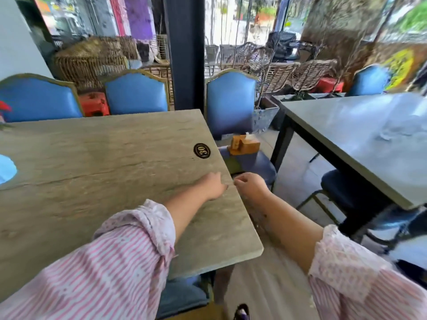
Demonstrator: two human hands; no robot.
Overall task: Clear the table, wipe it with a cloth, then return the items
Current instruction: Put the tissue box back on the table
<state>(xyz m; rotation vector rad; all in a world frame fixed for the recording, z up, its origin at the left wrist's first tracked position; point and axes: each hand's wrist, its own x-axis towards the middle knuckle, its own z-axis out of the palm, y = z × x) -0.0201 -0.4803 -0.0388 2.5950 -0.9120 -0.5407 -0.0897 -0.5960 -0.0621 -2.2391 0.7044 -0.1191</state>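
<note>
Café | grey table [97,172], badge "30" [202,150] | blue chairs [136,94] | tissue box [243,144] on seat [255,163]

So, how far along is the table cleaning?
Clearing looks done: table 30 is mostly bare, and the wooden tissue box sits on the blue chair. A light-blue thing, maybe the cloth, lies at the table's left edge; wiping, I cannot tell. The left hand and right hand are at the right edge, holding nothing visible. Returning the box remains.
</note>
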